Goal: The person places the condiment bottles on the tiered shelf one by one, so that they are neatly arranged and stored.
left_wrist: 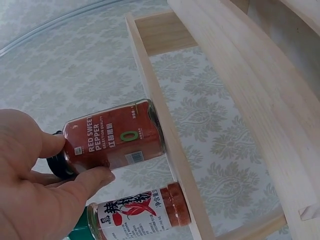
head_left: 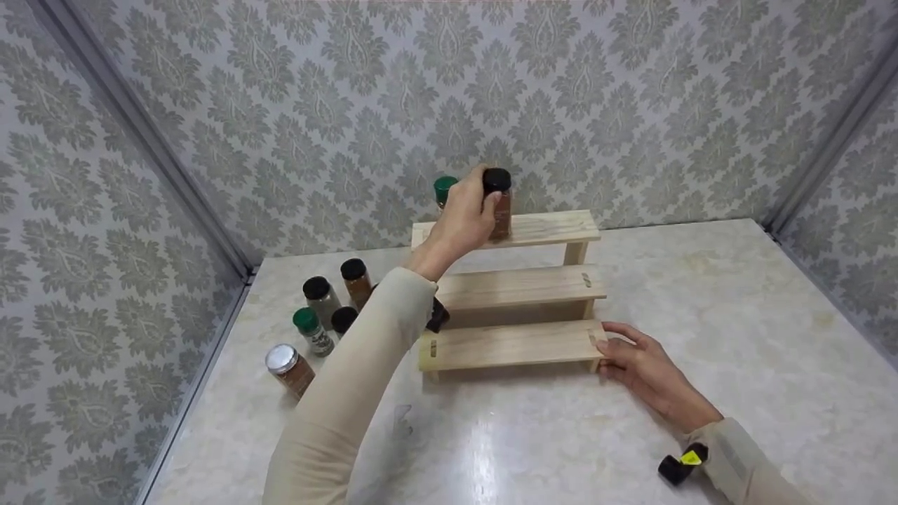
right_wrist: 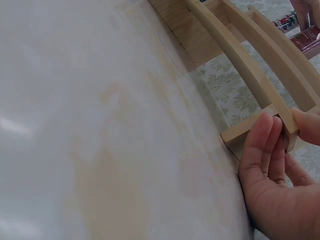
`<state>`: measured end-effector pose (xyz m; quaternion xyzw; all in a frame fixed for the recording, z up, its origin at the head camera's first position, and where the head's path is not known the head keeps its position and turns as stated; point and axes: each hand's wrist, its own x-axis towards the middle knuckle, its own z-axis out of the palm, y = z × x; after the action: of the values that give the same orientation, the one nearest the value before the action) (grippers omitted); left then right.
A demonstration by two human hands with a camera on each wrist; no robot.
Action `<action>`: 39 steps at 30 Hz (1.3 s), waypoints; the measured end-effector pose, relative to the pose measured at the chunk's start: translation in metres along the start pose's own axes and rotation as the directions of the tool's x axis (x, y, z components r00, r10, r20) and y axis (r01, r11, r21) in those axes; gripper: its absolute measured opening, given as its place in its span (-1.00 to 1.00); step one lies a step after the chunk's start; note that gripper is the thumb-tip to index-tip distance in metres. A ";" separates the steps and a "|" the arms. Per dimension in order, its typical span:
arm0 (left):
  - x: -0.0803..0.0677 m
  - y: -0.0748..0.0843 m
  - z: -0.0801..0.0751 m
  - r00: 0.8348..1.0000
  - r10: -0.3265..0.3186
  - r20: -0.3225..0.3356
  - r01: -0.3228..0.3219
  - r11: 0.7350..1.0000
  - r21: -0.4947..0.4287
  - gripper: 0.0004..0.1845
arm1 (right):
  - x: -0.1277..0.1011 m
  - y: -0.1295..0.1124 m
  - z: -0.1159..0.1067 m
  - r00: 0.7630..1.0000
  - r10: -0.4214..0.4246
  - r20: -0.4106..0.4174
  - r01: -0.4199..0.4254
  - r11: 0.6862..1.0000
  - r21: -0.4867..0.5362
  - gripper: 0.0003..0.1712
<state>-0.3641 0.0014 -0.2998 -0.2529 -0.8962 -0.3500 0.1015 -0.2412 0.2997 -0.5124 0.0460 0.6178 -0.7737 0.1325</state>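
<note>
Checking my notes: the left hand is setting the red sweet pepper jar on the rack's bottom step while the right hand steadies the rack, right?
Not quite. The left hand sets the pepper jar on the rack's top step, as the head view shows. The right hand does steady the rack.

Left hand [head_left: 466, 214] raised, fingers [left_wrist: 95, 177] curled

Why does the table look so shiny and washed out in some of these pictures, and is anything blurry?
Head view: pale glare streaks on the marble table near the bottom edge. Right wrist view: the tabletop is nearly bleached white, and the right hand looks soft and close. Left wrist view: the red pepper jar label reads sharply, while the left hand is a blurred mass, and the wooden rack looks stretched.
</note>
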 end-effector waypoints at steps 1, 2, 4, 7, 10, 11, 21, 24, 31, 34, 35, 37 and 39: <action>0.000 0.000 0.000 1.000 -0.008 0.001 0.008 1.000 0.004 -0.43 | 0.000 0.000 0.000 1.000 0.000 0.000 0.000 1.000 0.001 -0.23; -0.001 0.001 0.000 1.000 -0.015 0.002 0.015 1.000 0.010 -0.43 | 0.000 0.000 0.000 1.000 0.001 0.000 -0.001 1.000 -0.001 -0.22; -0.001 0.002 -0.001 1.000 -0.030 0.002 0.030 0.999 0.020 -0.42 | 0.000 0.000 0.000 1.000 0.003 -0.001 -0.003 1.000 -0.002 -0.21; -0.002 0.002 -0.001 0.999 -0.050 0.004 0.049 0.998 0.033 -0.43 | -0.001 0.001 0.000 1.000 0.005 -0.004 -0.005 1.000 -0.004 -0.20; -0.004 0.003 0.000 0.998 -0.067 0.004 0.066 0.997 0.037 -0.44 | -0.001 0.002 -0.001 1.000 0.004 -0.004 -0.004 1.000 -0.006 -0.20; -0.004 0.003 0.000 0.998 -0.069 0.004 0.069 0.997 0.039 -0.44 | -0.001 0.002 -0.001 1.000 0.004 -0.005 -0.004 1.000 -0.007 -0.21; -0.007 0.003 -0.005 0.996 -0.094 0.006 0.094 0.994 0.059 -0.41 | -0.001 0.001 0.000 1.000 -0.002 0.006 0.002 1.000 0.004 -0.24; -0.008 0.002 -0.007 0.995 -0.097 0.002 0.097 0.994 0.059 -0.39 | -0.001 0.000 0.000 1.000 -0.005 0.010 0.005 1.000 0.003 -0.24; -0.008 0.000 -0.006 0.997 -0.083 -0.009 0.083 0.995 0.059 -0.39 | -0.001 -0.001 0.000 1.000 -0.008 0.010 0.008 1.000 0.010 -0.28; -0.009 -0.001 -0.006 0.997 -0.076 -0.020 0.077 0.995 0.056 -0.39 | 0.000 0.000 0.000 1.000 -0.008 0.012 0.008 1.000 0.009 -0.28; -0.010 0.000 -0.006 0.997 -0.072 -0.024 0.073 0.996 0.056 -0.39 | 0.000 0.000 0.000 1.000 -0.008 0.010 0.008 1.000 0.011 -0.27; -0.011 0.001 -0.007 0.998 -0.055 -0.028 0.056 0.997 0.051 -0.39 | 0.000 0.001 0.000 1.000 -0.010 0.009 0.010 1.000 0.012 -0.26; -0.012 0.003 -0.010 0.999 -0.025 -0.037 0.027 0.999 0.036 -0.40 | 0.000 0.002 -0.001 1.000 -0.010 0.011 0.010 1.000 0.012 -0.25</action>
<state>-0.3528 -0.0082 -0.2951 -0.2328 -0.9036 -0.3397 0.1180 -0.2406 0.3000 -0.5141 0.0395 0.6125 -0.7784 0.1316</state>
